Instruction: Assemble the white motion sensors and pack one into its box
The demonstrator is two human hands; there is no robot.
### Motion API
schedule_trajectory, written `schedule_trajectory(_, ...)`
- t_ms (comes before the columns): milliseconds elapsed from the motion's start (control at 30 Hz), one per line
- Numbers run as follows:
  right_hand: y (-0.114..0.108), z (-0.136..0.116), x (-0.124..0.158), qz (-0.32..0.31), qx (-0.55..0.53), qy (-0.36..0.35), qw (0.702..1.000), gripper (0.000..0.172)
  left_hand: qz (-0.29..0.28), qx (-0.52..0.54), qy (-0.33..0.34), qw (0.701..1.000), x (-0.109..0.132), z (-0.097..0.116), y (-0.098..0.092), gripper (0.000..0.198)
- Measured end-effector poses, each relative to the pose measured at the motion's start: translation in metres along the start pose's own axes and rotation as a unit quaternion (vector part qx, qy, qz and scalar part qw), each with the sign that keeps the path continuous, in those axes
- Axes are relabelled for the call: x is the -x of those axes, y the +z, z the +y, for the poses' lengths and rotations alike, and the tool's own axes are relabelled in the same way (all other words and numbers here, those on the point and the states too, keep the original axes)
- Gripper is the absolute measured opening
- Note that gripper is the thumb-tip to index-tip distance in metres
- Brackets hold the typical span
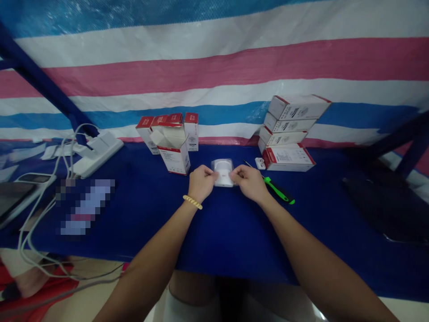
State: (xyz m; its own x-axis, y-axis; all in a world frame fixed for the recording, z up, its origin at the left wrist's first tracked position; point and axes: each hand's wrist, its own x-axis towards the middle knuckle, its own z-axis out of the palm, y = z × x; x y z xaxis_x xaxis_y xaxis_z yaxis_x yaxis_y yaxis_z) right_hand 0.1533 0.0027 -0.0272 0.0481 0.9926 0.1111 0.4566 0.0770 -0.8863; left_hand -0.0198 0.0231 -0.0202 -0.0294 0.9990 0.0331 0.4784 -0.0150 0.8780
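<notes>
Both hands on a little white gadget, boxes all around

So both arms are reaching straight out over the blue worktop (231, 237), angling in toward each other. The left hand (202, 182) and right hand (250, 181) have a thumb-and-finger pinch on opposite sides of a white gadget (224, 172), right in the middle of the spread. Looks like clear plastic around its upper edge. There's a yellowish bracelet (192, 201) on the left wrist.

Box situation: an open box (176, 161) stands upright just past the left hand, flaps up, can't tell what's inside. Several red-and-white boxes (192, 134) stand upright behind it. Over to the right there's a stack of four boxes (291, 125) lying on their sides, kinda staggered; contents hidden.

Near the right hand is a green-and-black screwdriver (279, 190), and a small white piece (260, 163) sits just beside the lowest box of that stack.

Far left is a white power strip (85, 167) with a tangle of pale cables. Backdrop is a striped sheet (214, 71) in blue, white and pink.
</notes>
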Motion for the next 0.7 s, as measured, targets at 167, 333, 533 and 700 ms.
schedule_trajectory(167, -0.014, -0.001, 0.000, -0.105, 0.078, -0.034, 0.991, 0.020, -0.117, -0.036, -0.031, 0.992, -0.008, -0.006, -0.010, 0.018)
schedule_trajectory(333, -0.022, -0.003, 0.002, -0.020, 0.150, -0.098, 0.984, 0.037, -0.187, -0.078, -0.027, 0.979, -0.009, -0.005, -0.021, 0.018)
schedule_trajectory(533, -0.012, -0.003, 0.007, -0.044, 0.226, -0.194, 0.953, 0.107, -0.286, -0.073, -0.004, 0.956, -0.010, -0.004, -0.028, 0.018)
schedule_trajectory(700, -0.010, -0.004, 0.008, -0.160, 0.262, -0.071, 0.949, 0.115, -0.326, -0.062, 0.015, 0.943, -0.009, -0.004, -0.031, 0.017)
